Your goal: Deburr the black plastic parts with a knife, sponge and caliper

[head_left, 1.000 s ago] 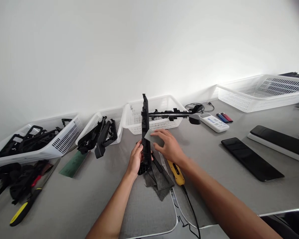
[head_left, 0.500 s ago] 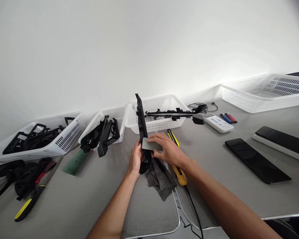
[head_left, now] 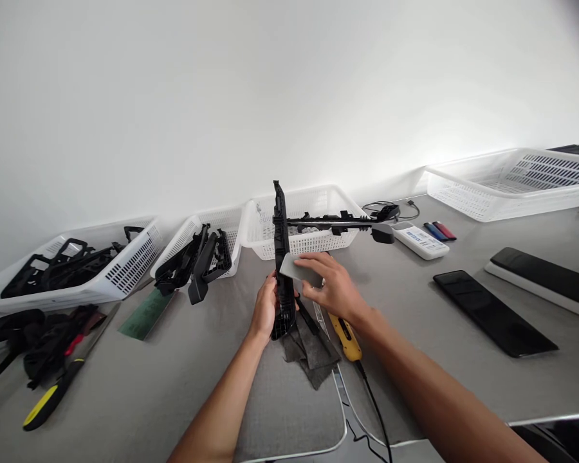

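left hand (head_left: 265,308) closed round lower end of long black plastic part (head_left: 280,225), held upright over grey cloth (head_left: 313,350) on table (head_left: 174,373), in front of white basket (head_left: 318,244). right hand (head_left: 336,290) pinches small grey sheet (head_left: 296,269) flat against part's right edge. since half second ago: part swung from leftward lean back to upright, sheet slid higher along edge. reads as back-and-forth rubbing, work mid-stroke. yellow corded tool (head_left: 346,337) just beside right wrist.
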The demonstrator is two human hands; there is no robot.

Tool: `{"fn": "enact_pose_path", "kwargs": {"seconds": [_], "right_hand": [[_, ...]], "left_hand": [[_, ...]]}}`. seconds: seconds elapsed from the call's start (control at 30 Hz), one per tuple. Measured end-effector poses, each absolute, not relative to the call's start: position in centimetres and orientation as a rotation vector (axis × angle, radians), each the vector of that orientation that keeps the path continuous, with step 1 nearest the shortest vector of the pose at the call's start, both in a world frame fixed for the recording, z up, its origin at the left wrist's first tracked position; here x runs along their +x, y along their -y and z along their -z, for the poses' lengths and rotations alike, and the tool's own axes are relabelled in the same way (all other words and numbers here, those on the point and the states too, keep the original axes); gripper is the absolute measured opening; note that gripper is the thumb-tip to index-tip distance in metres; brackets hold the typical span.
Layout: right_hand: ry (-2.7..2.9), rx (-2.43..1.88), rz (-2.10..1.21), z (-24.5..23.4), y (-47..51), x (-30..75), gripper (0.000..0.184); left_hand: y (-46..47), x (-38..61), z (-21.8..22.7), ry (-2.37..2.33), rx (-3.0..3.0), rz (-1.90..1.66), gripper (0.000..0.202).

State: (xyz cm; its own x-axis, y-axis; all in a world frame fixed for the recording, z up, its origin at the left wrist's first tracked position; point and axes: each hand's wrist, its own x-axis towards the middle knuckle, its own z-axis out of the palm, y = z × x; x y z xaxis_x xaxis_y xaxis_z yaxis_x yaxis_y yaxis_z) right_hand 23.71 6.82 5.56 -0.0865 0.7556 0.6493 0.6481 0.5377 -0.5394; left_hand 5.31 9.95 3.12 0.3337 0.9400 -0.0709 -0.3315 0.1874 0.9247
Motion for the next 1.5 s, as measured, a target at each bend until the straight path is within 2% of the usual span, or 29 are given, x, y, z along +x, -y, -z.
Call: {"fn": "enact_pose_path", "kwargs": {"seconds": [0.23, 0.47, 0.67, 0.77, 0.87, 0.93, 1.0, 1.07, 1.13, 1.3, 1.5], "right_hand": [[1.746, -1.246, -0.153, -5.5, -7.0, 23.9, 0.047], [1.938, -1.126, -0.316, -5.8, -6.8, 24.0, 0.059], [1.782, -1.323, -0.194, -5.1, -7.1, 23.6, 0.057], [1.763, -1.364, -0.15, -5.0, -7.1, 23.4, 0.055], [1.681, -1.365, -0.168, -5.3, -7.1, 23.6, 0.046], [1.592, -1.316, -0.291, -5.8, -7.1, 24.2, 0.033], [1.526, -1.238, -0.568, -6.3, -7.1, 24.8, 0.026], [1.454, -1.18, -0.886, -6.5, -7.0, 25.0, 0.033], [1.363, -1.172, -1.06, -6.4, -7.1, 24.8, 0.04], [1.251, -1.212, -1.006, -5.9, -7.2, 24.2, 0.043], [1.314, -1.271, -1.032, -6.6, -7.1, 25.0, 0.044]], "left_hand": [[-10.0, 5.3, -3.1, -0.772, 0.945, -1.009, 0.066], [-10.0, 4.9, -3.6, -0.865, 0.906, -1.106, 0.052], [-9.4, 5.4, -3.9, -0.869, 1.054, -1.07, 0.041], [-9.4, 5.5, -3.7, -0.858, 1.187, -1.089, 0.046], [-9.4, 5.4, -3.5, -0.84, 1.22, -1.035, 0.057], [-9.5, 5.4, -3.5, -0.827, 1.204, -1.0, 0.061], [-9.5, 5.5, -3.4, -0.81, 1.18, -1.018, 0.06], [-9.5, 5.7, -3.3, -0.804, 1.163, -1.066, 0.052], [-9.4, 5.9, -3.3, -0.818, 1.156, -1.093, 0.045], [-8.7, 6.0, -3.6, -0.807, 1.18, -0.97, 0.038], [-8.6, 5.9, -3.9, -0.774, 1.168, -0.975, 0.049]]}}
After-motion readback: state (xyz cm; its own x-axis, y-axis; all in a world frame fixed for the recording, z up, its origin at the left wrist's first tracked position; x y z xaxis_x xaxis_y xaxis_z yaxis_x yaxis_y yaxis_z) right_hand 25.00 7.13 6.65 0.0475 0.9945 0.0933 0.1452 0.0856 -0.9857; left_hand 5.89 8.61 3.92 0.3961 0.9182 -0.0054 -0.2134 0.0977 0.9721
